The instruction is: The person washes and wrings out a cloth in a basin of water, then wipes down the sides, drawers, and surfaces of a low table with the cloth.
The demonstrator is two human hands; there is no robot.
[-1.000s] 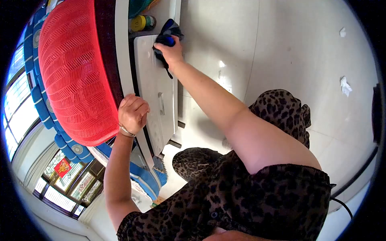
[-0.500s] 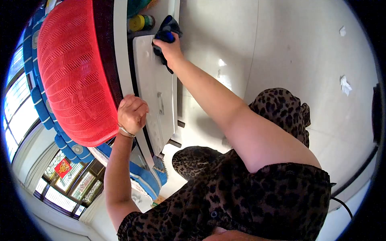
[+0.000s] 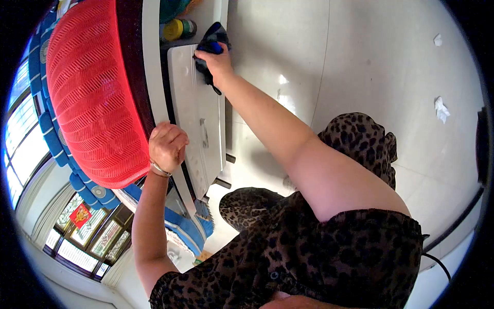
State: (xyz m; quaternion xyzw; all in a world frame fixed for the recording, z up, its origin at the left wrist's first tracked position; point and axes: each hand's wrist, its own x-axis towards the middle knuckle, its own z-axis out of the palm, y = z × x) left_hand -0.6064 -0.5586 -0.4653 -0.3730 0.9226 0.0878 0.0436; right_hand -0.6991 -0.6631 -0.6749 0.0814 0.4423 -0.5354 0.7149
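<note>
My right hand (image 3: 217, 61) is closed round a crumpled dark cloth (image 3: 215, 35), black with a bright blue patch. The cloth lies against the upper end of a white drawer front (image 3: 188, 98), which has a metal handle (image 3: 204, 133). My left hand (image 3: 168, 146), a bangle on its wrist, rests with curled fingers at the table edge (image 3: 157, 82). Its palm side is hidden, so I cannot see whether anything is in it. Close beside it stands a big red mesh cover (image 3: 92, 98) on the dark tabletop.
In the open shelf space past the drawer lies a jar with a yellow lid (image 3: 173, 30), near a green item (image 3: 172, 7). Short dark legs (image 3: 222, 183) hold up the cabinet. White paper scraps (image 3: 441, 109) lie on the pale floor (image 3: 370, 77). Blue cushioned seats (image 3: 85, 188) line the windows.
The cloth and my right hand have shifted only slightly along the drawer's end. My left hand stays at the table edge. The view has moved a little.
</note>
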